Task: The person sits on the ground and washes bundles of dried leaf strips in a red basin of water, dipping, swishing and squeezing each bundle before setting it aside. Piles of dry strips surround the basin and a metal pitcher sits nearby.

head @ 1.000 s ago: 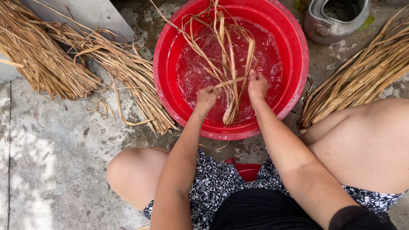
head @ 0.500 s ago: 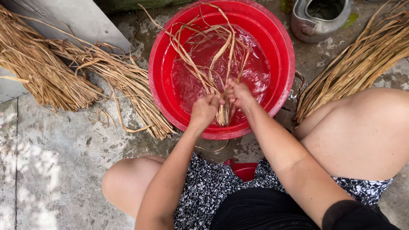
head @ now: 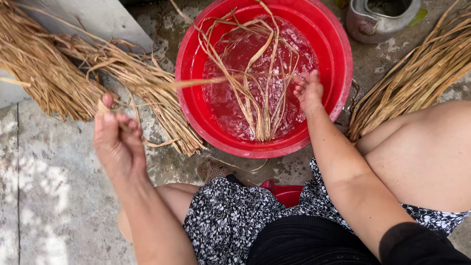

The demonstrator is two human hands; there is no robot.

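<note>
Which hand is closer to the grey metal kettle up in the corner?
The right hand. It is inside the red basin over the water, below and left of the kettle. The left hand is far off, outside the basin beside the straw pile.

Wet tan straw strands point(head: 255, 93) soak in red basin point(head: 338, 73).

We see a glossy red plastic basin point(head: 338, 73) of wet, limp straw strands point(head: 260, 98). Beside the basin, dry matt straw bundles point(head: 64, 73) lie on rough concrete floor point(head: 54, 196); a dull metal kettle point(head: 380, 19) stands behind.
</note>
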